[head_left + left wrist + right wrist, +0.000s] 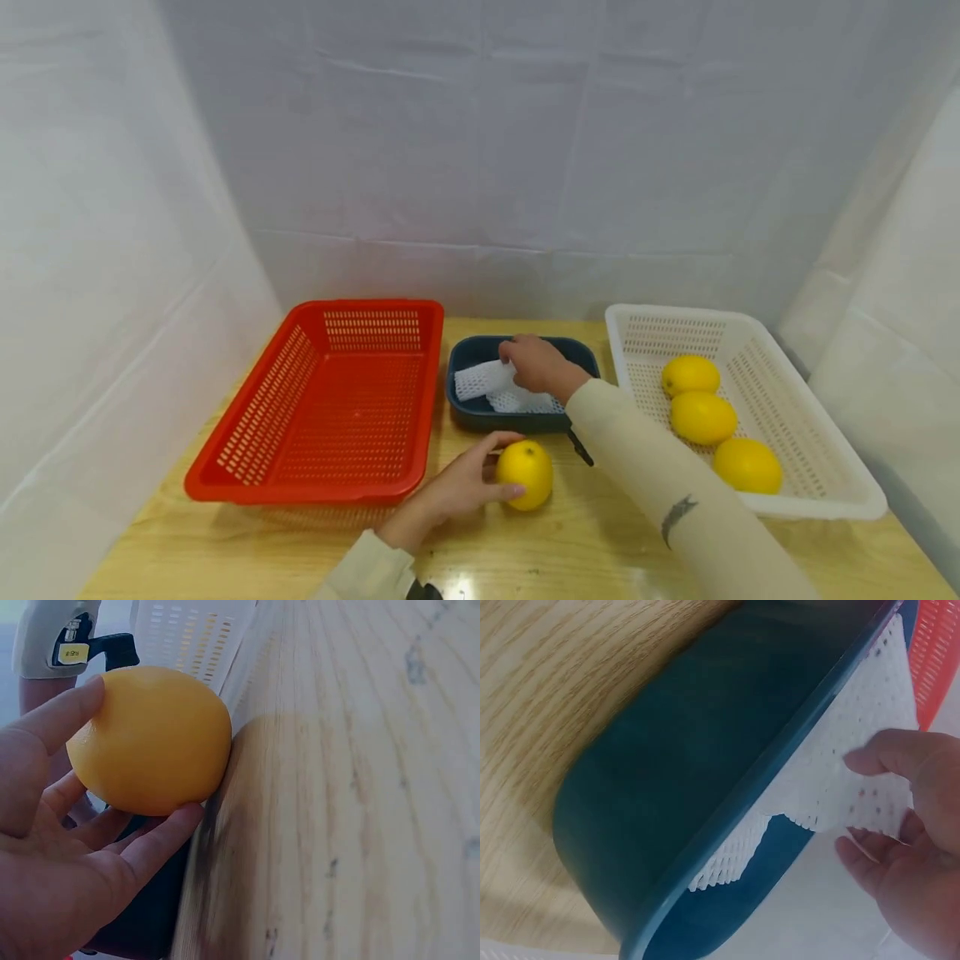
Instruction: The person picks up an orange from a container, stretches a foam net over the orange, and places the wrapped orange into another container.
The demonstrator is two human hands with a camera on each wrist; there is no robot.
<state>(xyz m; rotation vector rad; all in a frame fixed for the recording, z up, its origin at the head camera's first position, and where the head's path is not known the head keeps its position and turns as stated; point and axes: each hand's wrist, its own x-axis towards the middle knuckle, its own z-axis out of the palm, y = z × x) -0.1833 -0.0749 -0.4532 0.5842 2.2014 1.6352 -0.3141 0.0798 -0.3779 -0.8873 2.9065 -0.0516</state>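
Observation:
On the table in the head view, my left hand (467, 483) holds a round yellow citrus fruit (531, 477), thumb on its near side. The left wrist view shows the fruit (154, 742) between the thumb and fingertips, touching or very near the wood. My right hand (542, 367) reaches into a dark blue basin (480, 421) and pinches a white foam fruit net (480, 380). Seen from the right wrist, the thumb lies on the net (840, 761), with the fingers partly behind it. More white foam netting (727, 859) lies inside the basin.
To the left stands a red plastic basket (358, 417) with nothing seen in it. A white basket (825, 425) at the right holds three yellow fruits (703, 418). White sheeting (480, 167) hangs behind and on both sides of the wooden table (585, 550).

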